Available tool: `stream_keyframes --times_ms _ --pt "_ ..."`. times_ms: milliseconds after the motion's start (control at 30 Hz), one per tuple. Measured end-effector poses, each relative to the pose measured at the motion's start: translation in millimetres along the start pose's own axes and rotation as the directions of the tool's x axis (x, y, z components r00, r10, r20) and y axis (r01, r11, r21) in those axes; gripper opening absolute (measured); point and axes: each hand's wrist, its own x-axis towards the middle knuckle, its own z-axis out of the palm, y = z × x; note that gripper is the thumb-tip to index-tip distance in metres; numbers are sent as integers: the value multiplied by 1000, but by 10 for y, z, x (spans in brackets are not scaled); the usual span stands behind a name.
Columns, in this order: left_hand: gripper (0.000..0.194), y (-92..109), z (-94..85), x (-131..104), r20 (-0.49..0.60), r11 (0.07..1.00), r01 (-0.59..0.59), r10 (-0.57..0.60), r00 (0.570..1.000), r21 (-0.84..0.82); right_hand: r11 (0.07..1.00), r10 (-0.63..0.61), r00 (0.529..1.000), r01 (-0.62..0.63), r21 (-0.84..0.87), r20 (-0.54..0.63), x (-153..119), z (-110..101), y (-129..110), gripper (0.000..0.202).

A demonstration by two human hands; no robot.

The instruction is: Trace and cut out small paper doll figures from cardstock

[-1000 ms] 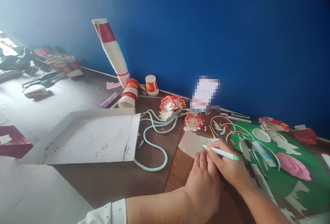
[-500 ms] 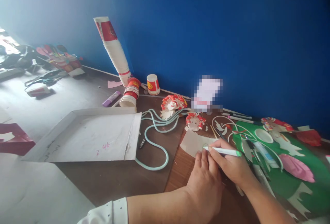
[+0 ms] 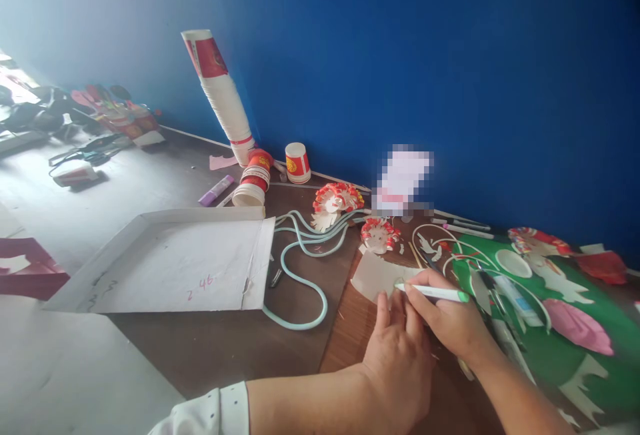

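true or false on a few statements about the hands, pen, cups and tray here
1. The right hand holds a white pen with a green end. True.
2. The left hand is lifting the white tray. False: it rests by the beige paper piece, away from the tray.
3. The tall cup stack leans against the blue wall. True.
4. The pale green cord lies inside the tray. False: it lies on the table beside it.
5. The green sheet lies right of the hands. True.

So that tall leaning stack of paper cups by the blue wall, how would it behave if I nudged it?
The cup stack already tilts, so it would probably topple easily. Nested paper cups are likely light, and could slide apart and roll on the table.
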Motion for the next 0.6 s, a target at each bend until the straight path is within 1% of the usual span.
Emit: stream_keyframes --times_ms 200,367,500,600 --pt "59 13 7 -15 -13 1000 12 -11 1000 25 1000 -3 1000 3 -11 -6 4 -2 6 18" --pt "52 -22 -21 -11 21 998 -66 66 998 12 1000 -9 1000 9 -19 -16 15 2 -7 16" --pt "54 -39 -69 6 70 997 -74 72 995 23 1000 -26 999 26 -14 -21 8 8 -7 16" --pt "55 -45 -100 18 72 996 -78 75 995 35 1000 -22 1000 22 -15 -21 2 11 2 15"
